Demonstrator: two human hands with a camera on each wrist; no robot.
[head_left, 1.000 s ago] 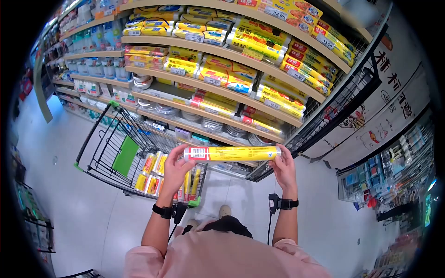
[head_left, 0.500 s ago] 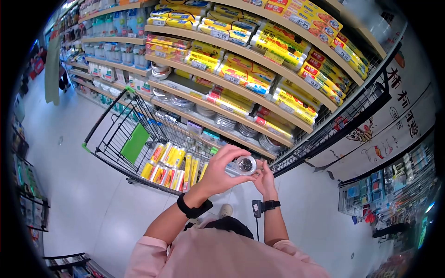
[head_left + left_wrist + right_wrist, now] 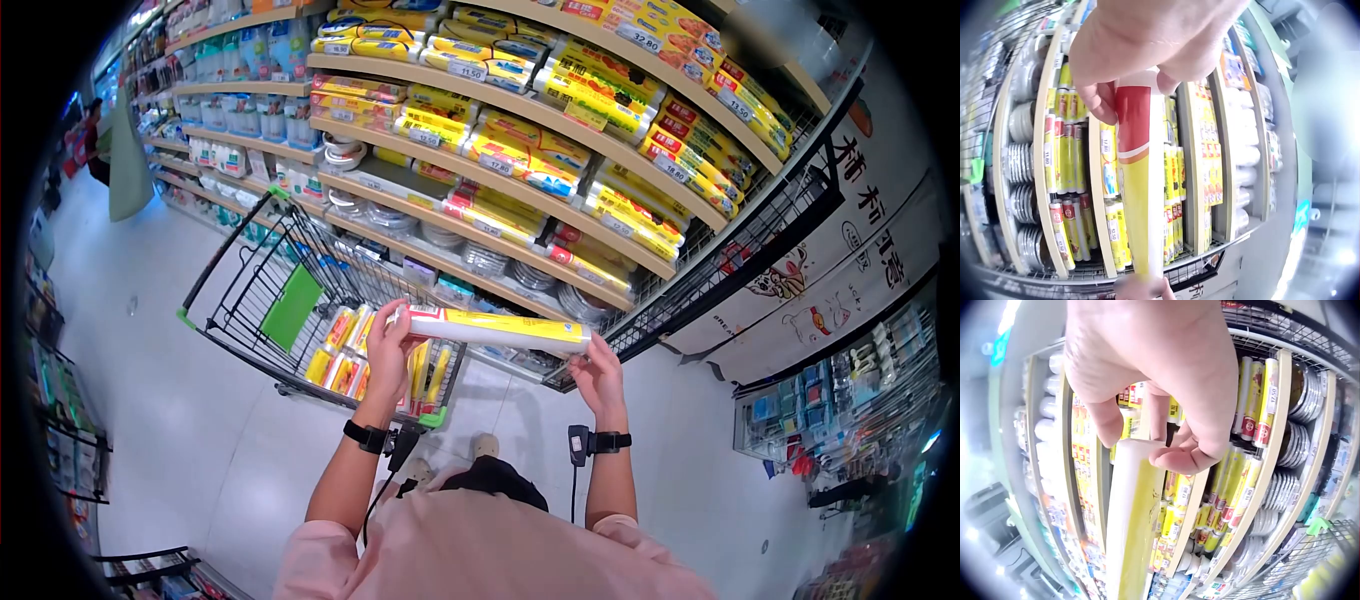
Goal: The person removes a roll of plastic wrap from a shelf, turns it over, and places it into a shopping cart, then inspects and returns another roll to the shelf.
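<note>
A roll of plastic wrap (image 3: 500,328) with a red, yellow and white label is held crosswise in front of the body, its right end slightly lower. At its red-labelled end, my left hand (image 3: 390,352) grips with thumb and fingers on either side, as the left wrist view also shows. My right hand (image 3: 598,380) pinches the other end by its rim. In the right wrist view, the thumb and fingertips of that hand (image 3: 1154,369) sit around the end, and the side of the roll (image 3: 1132,519) looks whitish and yellow.
Below and left stands a wire shopping cart with a green panel (image 3: 292,308), holding several yellow-and-red rolls (image 3: 345,350). Ahead rise curved shelves (image 3: 400,70) stocked with yellow packaged rolls and foil dishes (image 3: 485,260). A wire rack (image 3: 720,270) and a printed banner (image 3: 800,300) are at right.
The roll was crosswise with its barcode showing, then turned end-on toward the head camera with the hands close together. Now it lies crosswise again, hands apart, more of its white side showing.
</note>
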